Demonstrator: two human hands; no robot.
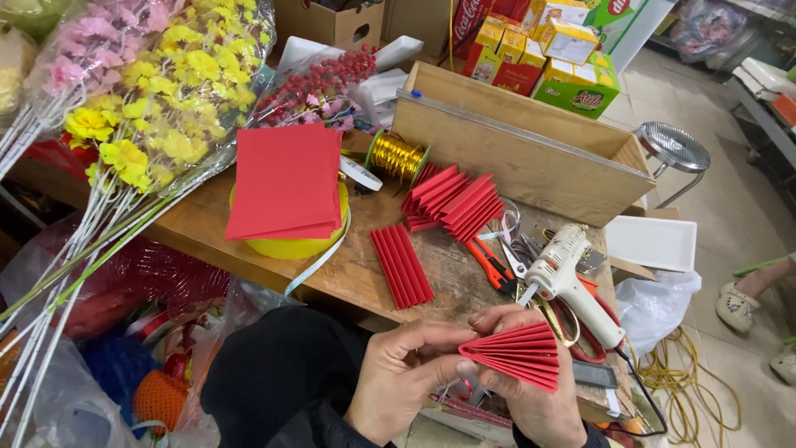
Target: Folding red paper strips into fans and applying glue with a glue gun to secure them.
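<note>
a person's left hand [404,377] and right hand [531,398] close their fingers on a red pleated paper fan [518,354], held low in front of the body, just off the near edge of the worn wooden worktable [365,265]. the left fingertips pinch the narrow folded end while the right thumb and fingers clamp the spread pleats; judged from this, keeping the pinched end tight and the folds evenly fanned is what matters here. just beyond the hands lies a white glue gun [564,278], nozzle toward them, beside orange-handled scissors [492,264]. a flat strip of red pleated paper [401,265] rests mid-table, a pile of folded red fans [454,202] farther back, a stack of red paper squares [286,182] to the left, and a spool of gold wire [396,156] behind.
</note>
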